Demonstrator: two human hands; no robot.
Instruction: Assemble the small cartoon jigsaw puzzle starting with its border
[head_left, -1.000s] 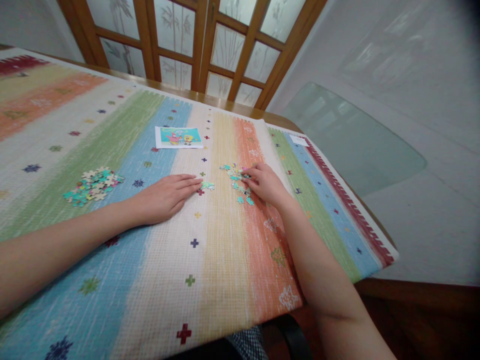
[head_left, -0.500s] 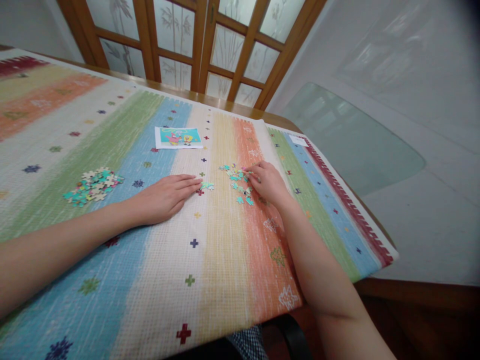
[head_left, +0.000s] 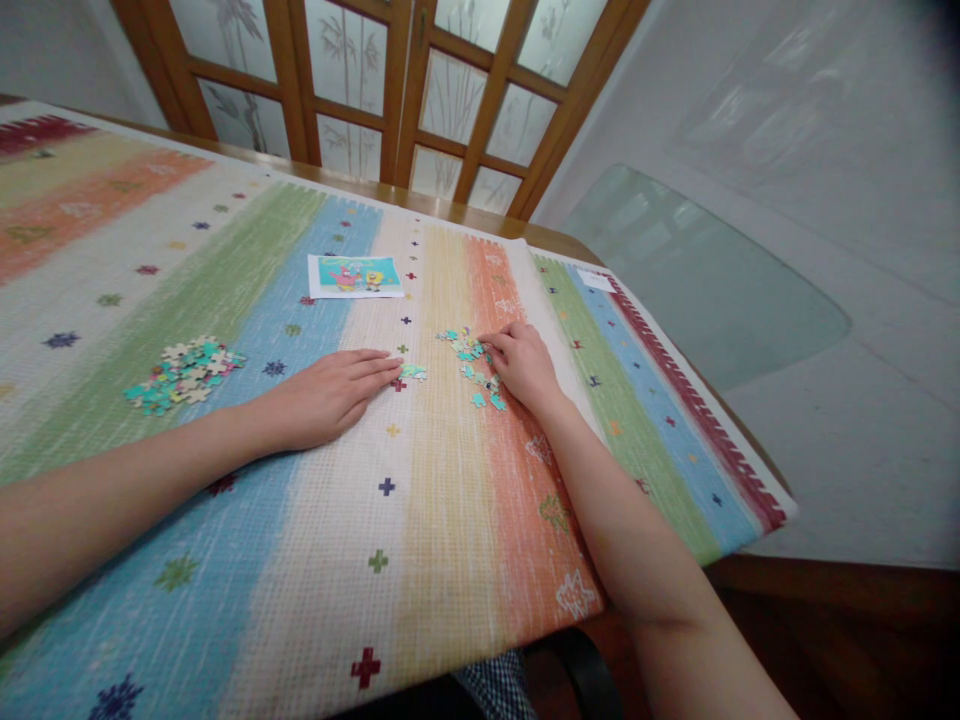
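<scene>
My left hand (head_left: 322, 400) lies flat on the striped cloth, fingers stretched out, with the fingertips touching a small joined strip of jigsaw pieces (head_left: 414, 372). My right hand (head_left: 523, 365) is closed, thumb and fingers drawn together at the edge of a loose group of turquoise, yellow and pink jigsaw pieces (head_left: 466, 350). Whatever its fingertips pinch, if anything, is too small and covered to make out. A larger heap of jigsaw pieces (head_left: 187, 372), many pale side up, sits to the left, beyond my left forearm.
A printed cartoon picture (head_left: 356, 277) lies flat beyond my hands. Near the far right edge of the striped tablecloth (head_left: 450, 520) is a small white paper (head_left: 596, 280). A dark chair arm (head_left: 581, 670) shows below the table's front edge. Wood-framed glass doors (head_left: 360, 90) stand behind the table.
My right hand has shifted slightly left over the loose jigsaw pieces, its fingers drawn closer together. My left hand stays in place.
</scene>
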